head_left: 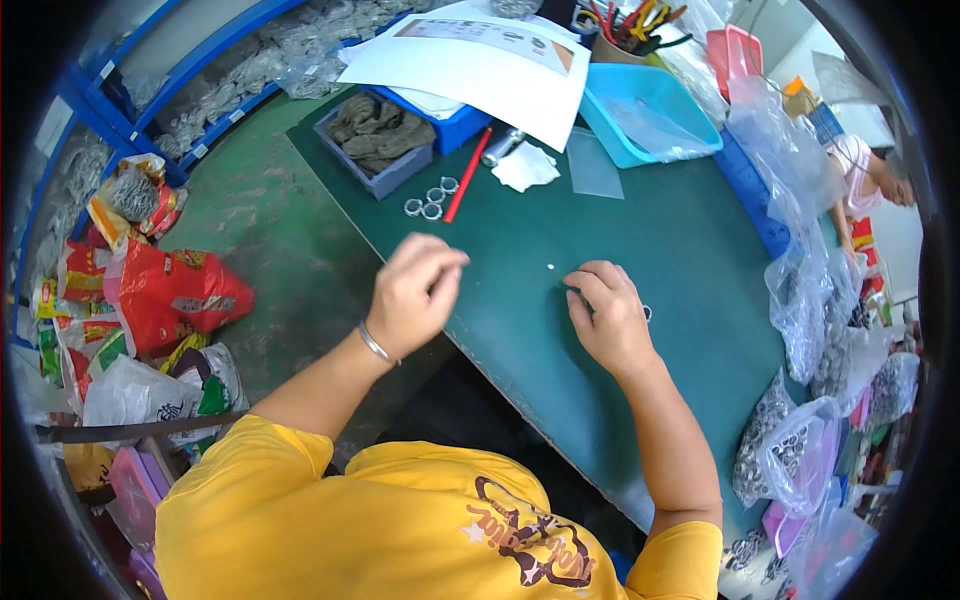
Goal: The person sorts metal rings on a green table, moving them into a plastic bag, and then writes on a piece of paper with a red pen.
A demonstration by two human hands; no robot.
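Observation:
My left hand [413, 290] is raised over the near left edge of the green table, thumb and fingers curled together. Whatever is in that grip, if anything, cannot be made out. Low over the tabletop is my right hand [612, 312], its fingers bent, with a gap between thumb and forefinger and nothing visible there. A metal ring [648, 314] peeks out at its right side, mostly hidden by the hand. Between both hands lies a small white bit [550, 267]. Several silvery rings [432, 211] rest beyond my left hand, beside a red stick-like pen [468, 174].
Along the far side stand a grey bin of dark cloth-like pieces [388, 188], a turquoise tray [610, 152] and a pot of pliers [620, 45]. White paper [525, 168] lies near a metal cylinder [502, 147]. Plastic bags [800, 300] crowd the right edge; another person [858, 180] is beyond.

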